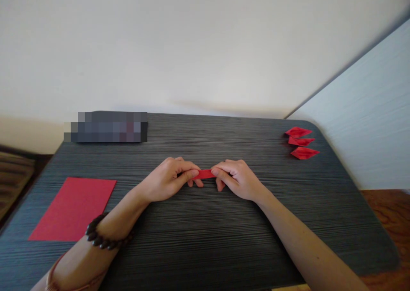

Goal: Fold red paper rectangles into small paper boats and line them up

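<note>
A narrow folded strip of red paper spans the gap between my two hands, just above the dark table. My left hand pinches its left end between thumb and fingers. At the other end, my right hand has the same kind of pinch, thumb on the near side. Both ends of the paper are hidden under the fingertips; only its middle shows.
Folded red paper boats lie grouped at the table's back right. A red paper sheet rests at the left, partly behind my forearm. Back left is a blurred-out dark object. A wall rises behind the table.
</note>
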Tool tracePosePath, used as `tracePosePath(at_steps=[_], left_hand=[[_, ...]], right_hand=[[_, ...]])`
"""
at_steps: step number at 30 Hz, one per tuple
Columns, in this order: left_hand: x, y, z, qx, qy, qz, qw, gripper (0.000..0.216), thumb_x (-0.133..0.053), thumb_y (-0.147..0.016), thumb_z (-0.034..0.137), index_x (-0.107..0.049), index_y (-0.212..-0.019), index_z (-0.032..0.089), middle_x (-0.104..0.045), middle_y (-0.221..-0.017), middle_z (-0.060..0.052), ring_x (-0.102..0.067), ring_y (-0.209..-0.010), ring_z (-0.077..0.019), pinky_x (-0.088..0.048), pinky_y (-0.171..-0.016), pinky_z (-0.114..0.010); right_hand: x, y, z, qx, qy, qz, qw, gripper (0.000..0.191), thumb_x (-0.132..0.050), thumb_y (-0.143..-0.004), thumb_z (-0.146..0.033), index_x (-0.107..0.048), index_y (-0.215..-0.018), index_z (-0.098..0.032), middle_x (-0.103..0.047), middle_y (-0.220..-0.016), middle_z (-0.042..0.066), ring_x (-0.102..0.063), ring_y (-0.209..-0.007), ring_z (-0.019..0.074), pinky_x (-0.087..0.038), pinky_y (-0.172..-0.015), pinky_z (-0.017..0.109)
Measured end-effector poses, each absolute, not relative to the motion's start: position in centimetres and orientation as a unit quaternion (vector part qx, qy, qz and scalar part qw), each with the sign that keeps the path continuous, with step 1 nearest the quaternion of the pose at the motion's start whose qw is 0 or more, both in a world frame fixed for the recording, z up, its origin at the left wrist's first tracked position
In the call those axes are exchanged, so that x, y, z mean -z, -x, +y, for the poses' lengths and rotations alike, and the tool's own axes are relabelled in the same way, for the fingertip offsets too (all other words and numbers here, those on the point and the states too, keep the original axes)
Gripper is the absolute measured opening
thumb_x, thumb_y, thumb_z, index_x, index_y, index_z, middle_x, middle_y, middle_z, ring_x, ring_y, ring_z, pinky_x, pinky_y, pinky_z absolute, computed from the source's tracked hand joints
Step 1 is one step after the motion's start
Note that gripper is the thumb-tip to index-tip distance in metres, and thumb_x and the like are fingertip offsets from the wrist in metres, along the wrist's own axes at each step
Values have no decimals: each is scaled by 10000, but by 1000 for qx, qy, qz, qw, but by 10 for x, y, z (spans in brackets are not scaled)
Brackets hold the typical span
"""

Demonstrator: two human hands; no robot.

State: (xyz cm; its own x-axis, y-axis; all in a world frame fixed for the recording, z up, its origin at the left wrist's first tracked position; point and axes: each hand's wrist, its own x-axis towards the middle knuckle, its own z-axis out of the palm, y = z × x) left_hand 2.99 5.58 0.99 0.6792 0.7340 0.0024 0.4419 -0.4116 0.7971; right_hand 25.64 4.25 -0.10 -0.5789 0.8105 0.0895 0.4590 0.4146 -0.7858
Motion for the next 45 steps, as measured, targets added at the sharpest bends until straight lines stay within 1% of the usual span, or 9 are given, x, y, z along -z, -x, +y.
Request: tracePosePath(at_steps=[6,11,15,19,28,32,35,40,45], left_hand=[[-6,-31,55,-200,-737,439,473,230,-531,-891,342,-705,-893,192,-730,-725,16,-617,-572,-106,-495,-584,-209],[-9,-23,59,-174,-769,386,479,210,-514,-899,282,-703,-964,215,-738,-865,7,-650,-714,-115,-500,-692,-211],[-14,-22,59,-150,-787,369,472,207,-484,-904,231,-685,-947,211,-723,-823,29,-616,-661,-87,-474,-662,-182],[-14,-24,57,-137,-781,397,463,249,-458,-921,302,-671,-855,190,-706,-760,33,-564,-565,-74,-444,-597,-179],[-12,-23,57,-149,-771,399,475,300,-466,-923,323,-512,-1192,199,-685,-691,49,-598,-626,-97,-426,-613,-195],[-9,-23,57,-157,-791,411,426,363,-571,-858,388,-563,-1186,235,-620,-658,63,-515,-548,-87,-373,-522,-190],[-4,-22,58,-174,-772,433,431,383,-584,-848,406,-585,-1185,226,-642,-680,48,-545,-575,-96,-397,-538,-194],[-1,-21,59,-196,-739,435,476,390,-511,-896,407,-572,-1222,202,-718,-828,5,-632,-707,-117,-478,-673,-221],[-3,-23,58,-213,-772,462,380,322,-517,-892,406,-655,-1126,232,-725,-919,-5,-641,-767,-133,-469,-677,-224]], right_hand=[[3,-259,44,-450,399,-756,260,264,-430,-957,-341,-645,-953,-189,-682,-634,-30,-625,-594,96,-453,-638,208],[6,-261,44,-464,413,-742,252,302,-433,-951,-361,-616,-1118,-188,-675,-625,-28,-600,-555,98,-435,-576,208],[6,-262,45,-455,422,-743,253,320,-425,-952,-373,-647,-1082,-181,-651,-576,-32,-560,-507,91,-410,-546,208],[5,-263,45,-452,441,-733,251,331,-445,-939,-395,-665,-1041,-171,-573,-468,-59,-477,-414,74,-378,-491,196],[6,-261,43,-472,434,-711,288,245,-475,-928,-362,-580,-1079,-202,-552,-482,-78,-464,-410,66,-361,-481,187],[7,-260,42,-470,432,-711,295,256,-398,-959,-352,-563,-1090,-207,-522,-483,-77,-448,-410,75,-347,-462,200],[7,-261,43,-462,422,-717,306,244,-468,-931,-353,-568,-1098,-206,-567,-557,-57,-496,-479,84,-388,-515,212],[11,-263,45,-428,433,-725,323,286,-592,-860,-358,-605,-1112,-223,-692,-856,14,-603,-669,115,-458,-632,243],[14,-261,44,-400,451,-717,350,247,-532,-901,-330,-632,-1090,-205,-712,-803,10,-622,-651,113,-480,-642,240]])
